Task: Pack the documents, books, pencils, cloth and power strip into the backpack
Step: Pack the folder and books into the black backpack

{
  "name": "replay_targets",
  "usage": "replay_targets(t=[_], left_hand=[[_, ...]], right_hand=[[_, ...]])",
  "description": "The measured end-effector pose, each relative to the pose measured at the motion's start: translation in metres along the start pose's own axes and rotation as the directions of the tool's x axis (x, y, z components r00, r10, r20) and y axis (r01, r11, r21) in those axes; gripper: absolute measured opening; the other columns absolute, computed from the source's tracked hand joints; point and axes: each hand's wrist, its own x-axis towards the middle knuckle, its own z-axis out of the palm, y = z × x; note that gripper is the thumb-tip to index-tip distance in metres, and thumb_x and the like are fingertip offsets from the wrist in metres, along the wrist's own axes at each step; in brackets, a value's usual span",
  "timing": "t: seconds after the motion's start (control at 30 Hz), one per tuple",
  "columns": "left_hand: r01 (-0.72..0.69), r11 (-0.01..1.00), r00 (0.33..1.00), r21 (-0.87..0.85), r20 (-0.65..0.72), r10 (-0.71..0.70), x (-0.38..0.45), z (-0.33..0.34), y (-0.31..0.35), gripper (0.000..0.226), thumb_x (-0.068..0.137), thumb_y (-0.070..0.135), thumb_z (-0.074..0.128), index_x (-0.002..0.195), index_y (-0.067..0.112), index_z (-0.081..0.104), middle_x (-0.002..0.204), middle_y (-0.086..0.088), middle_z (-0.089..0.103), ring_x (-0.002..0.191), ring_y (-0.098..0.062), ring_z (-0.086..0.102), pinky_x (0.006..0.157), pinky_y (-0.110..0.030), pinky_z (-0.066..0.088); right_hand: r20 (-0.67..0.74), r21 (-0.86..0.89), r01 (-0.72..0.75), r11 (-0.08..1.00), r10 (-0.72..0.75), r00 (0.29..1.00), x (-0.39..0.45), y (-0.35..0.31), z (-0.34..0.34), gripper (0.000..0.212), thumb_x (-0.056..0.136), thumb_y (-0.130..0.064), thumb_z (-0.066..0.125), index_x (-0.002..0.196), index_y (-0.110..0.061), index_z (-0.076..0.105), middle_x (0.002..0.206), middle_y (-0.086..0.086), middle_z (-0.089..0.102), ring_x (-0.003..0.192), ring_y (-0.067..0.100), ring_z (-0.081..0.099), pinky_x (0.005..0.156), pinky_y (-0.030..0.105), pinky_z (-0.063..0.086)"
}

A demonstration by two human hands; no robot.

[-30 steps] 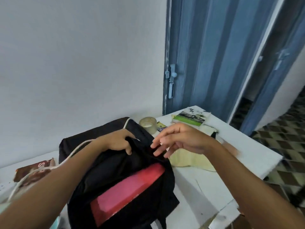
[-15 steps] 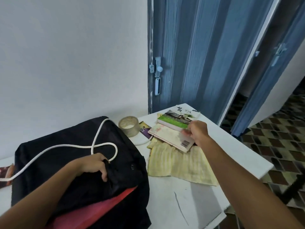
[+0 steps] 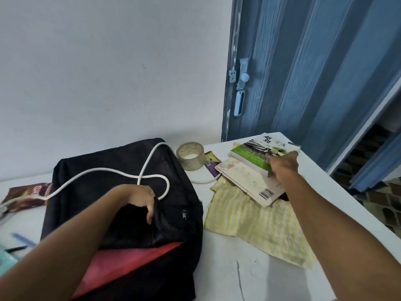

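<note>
Item: green-covered book (image 3: pixel 258 155), top of a two-book stack at the far right end of the table (image 3: pixel 256 276), at about one o'clock from me. Its long axis runs from ten o'clock to four o'clock, spine edge facing me.

Beneath it: pale book (image 3: pixel 247 181) with a barcode at its near corner, same heading, its near end overhanging the yellow cloth (image 3: pixel 256 222).

Contact: my right hand (image 3: pixel 283 167) lies on the green book's near right corner. Fingers are curled over the edge, as far as I can tell; the tips are hidden by the back of my hand, so whether they pinch one book or both I cannot tell.

Destination: backpack (image 3: pixel 121 174), flat at about eleven o'clock, well apart from the books, with a red folder (image 3: pixel 121 263) showing in its mouth. My left hand (image 3: pixel 141 198) grips the opening's upper lip, fingers hooked over the fabric.

Judgement: the right hand is plainly the nearer; the books must travel toward eight o'clock to reach the mouth.

Adjacent: white cord (image 3: pixel 102 172) looped across the backpack; tape roll (image 3: pixel 191 156) between backpack and books.
</note>
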Motion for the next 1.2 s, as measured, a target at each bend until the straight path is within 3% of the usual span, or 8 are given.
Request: replay_targets(t=[0.2,0.37,0.53,0.67,0.77,1.0,1.13,1.2], left_hand=[[0.013,1.000,1.000,0.025,-0.026,-0.013,0.000,0.005,0.000,0.020,0.063,0.002,0.078,0.082,-0.003,0.071,0.049,0.007,0.050,0.038,-0.001,0.043,0.044,-0.012,0.036],[0.014,0.997,0.997,-0.082,-0.075,-0.020,0.001,0.010,-0.008,0.024,0.051,0.002,0.080,0.053,0.010,0.058,0.048,0.003,0.050,0.046,-0.012,0.044,0.046,-0.017,0.034],[-0.064,0.985,0.993,-0.158,-0.109,0.047,0.009,0.012,-0.023,0.044,0.019,0.021,0.076,0.059,0.011,0.061,0.065,-0.010,0.056,0.064,-0.020,0.050,0.061,-0.029,0.038],[-0.115,0.973,0.987,-0.198,-0.130,0.090,0.011,0.015,-0.032,0.044,0.018,0.023,0.076,0.059,0.012,0.062,0.066,-0.010,0.059,0.066,-0.021,0.052,0.064,-0.033,0.039],[-0.195,0.964,0.969,-0.181,-0.188,0.161,-0.006,0.020,-0.028,0.019,0.037,0.013,0.077,0.051,0.016,0.064,0.055,0.000,0.060,0.056,-0.012,0.053,0.059,-0.023,0.041],[-0.400,0.915,0.882,-0.058,-0.297,0.367,-0.043,0.023,-0.033,0.025,0.053,0.016,0.074,0.078,0.012,0.071,0.069,0.004,0.068,0.060,-0.006,0.058,0.066,-0.024,0.047],[-0.377,0.926,0.890,0.027,-0.265,0.370,-0.007,-0.009,-0.097,0.057,0.056,0.058,0.076,0.106,0.033,0.068,0.107,0.025,0.067,0.088,0.017,0.056,0.086,-0.005,0.042],[-0.380,0.924,0.894,0.052,-0.234,0.381,-0.017,-0.023,-0.103,0.039,0.073,0.046,0.077,0.105,0.027,0.068,0.102,0.017,0.067,0.077,0.020,0.054,0.073,-0.004,0.043]], right_hand=[[-0.084,0.092,0.154,0.984,-0.146,0.986,-0.019,-0.019,0.013,0.075,0.073,-0.017,0.079,0.131,-0.016,0.030,0.121,0.018,0.059,0.108,0.038,0.058,0.090,0.044,0.051],[0.212,0.553,-0.266,0.790,0.175,0.961,-0.035,-0.031,0.021,0.025,0.077,0.002,0.067,0.083,-0.006,0.044,0.047,0.009,0.059,0.037,0.016,0.051,0.033,0.014,0.037],[0.264,0.688,-0.236,0.686,0.067,0.962,-0.044,-0.025,0.034,0.047,0.081,0.012,0.053,0.125,-0.004,0.049,0.095,0.013,0.056,0.033,0.010,0.043,0.033,0.012,0.029],[0.259,0.724,-0.140,0.676,-0.077,0.963,-0.074,-0.026,0.029,0.030,0.082,0.014,0.052,0.079,-0.015,0.042,0.073,0.010,0.050,0.026,0.007,0.033,0.035,0.013,0.026],[0.274,0.777,-0.079,0.624,-0.223,0.935,-0.108,-0.019,0.019,0.020,0.079,0.012,0.056,0.078,-0.008,0.054,0.072,0.008,0.055,0.051,0.014,0.055,0.047,0.021,0.045],[0.714,0.684,-0.458,0.568,-0.391,0.581,-0.187,-0.011,-0.008,0.020,0.052,-0.010,0.066,0.070,-0.010,0.074,0.075,0.009,0.070,0.070,0.026,0.067,0.067,0.030,0.054],[0.819,0.574,-0.431,0.696,-0.486,0.306,-0.216,0.005,-0.004,0.051,0.043,-0.013,0.078,0.092,0.000,0.074,0.087,0.015,0.073,0.079,0.027,0.070,0.078,0.034,0.055],[0.855,0.513,-0.380,0.770,-0.497,0.149,-0.230,0.013,-0.001,0.050,0.048,-0.014,0.078,0.096,0.002,0.072,0.085,0.015,0.072,0.077,0.025,0.069,0.076,0.032,0.055]])
